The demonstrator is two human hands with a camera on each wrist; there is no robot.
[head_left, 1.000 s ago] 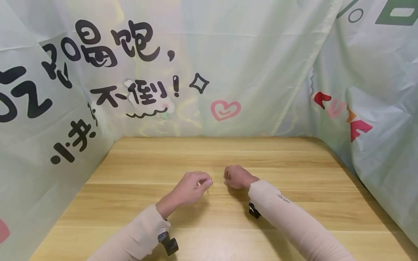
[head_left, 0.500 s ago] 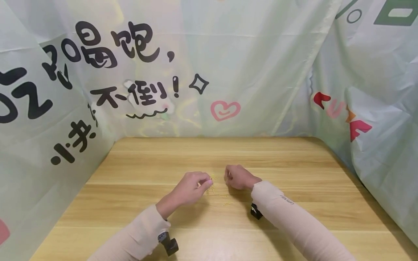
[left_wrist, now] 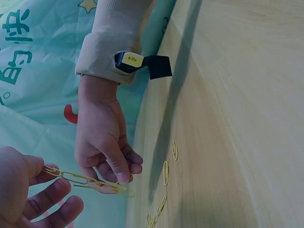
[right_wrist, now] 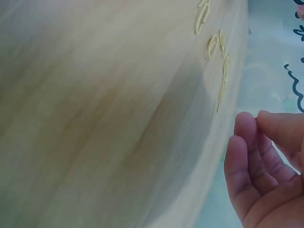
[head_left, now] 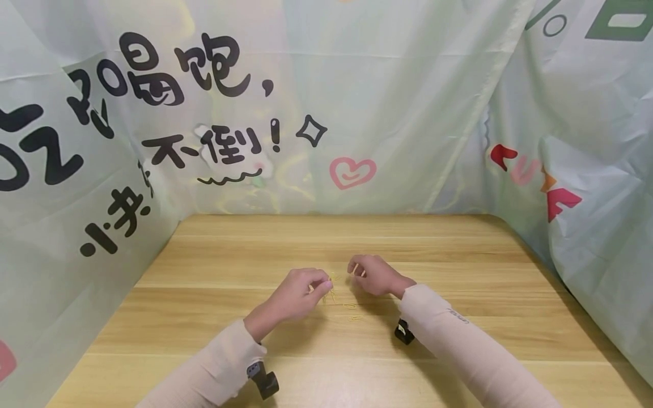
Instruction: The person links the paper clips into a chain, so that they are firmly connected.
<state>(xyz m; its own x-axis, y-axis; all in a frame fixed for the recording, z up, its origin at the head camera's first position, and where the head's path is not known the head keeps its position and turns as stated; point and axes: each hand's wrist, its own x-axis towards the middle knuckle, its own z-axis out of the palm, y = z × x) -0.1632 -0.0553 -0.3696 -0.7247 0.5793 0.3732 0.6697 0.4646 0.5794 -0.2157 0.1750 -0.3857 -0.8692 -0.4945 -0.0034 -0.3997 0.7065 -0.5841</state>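
My left hand (head_left: 298,293) pinches the end of a chain of yellow paper clips (left_wrist: 76,178) between thumb and forefinger. In the left wrist view the chain slants from those fingertips across the front of my right hand (left_wrist: 102,137). At the right thumb tip a small yellow loop shows, which looks like a paper clip (left_wrist: 131,177) in a pinch; in the right wrist view the fingers hide nearly all of it. Head on, the right hand is a little apart from the left, just above the table. Loose paper clips (head_left: 354,318) lie below and between the hands.
The wooden table (head_left: 439,351) spreads out around both hands. A printed cloth (head_left: 408,113) hangs along its back and sides. Several more paper clips (right_wrist: 201,19) lie in a rough line on the wood. Each wrist carries a black camera mount (head_left: 262,381).
The right forearm has shifted slightly to the right, and the forefinger of that hand has straightened from a tighter curl. My left hand stays where it was.
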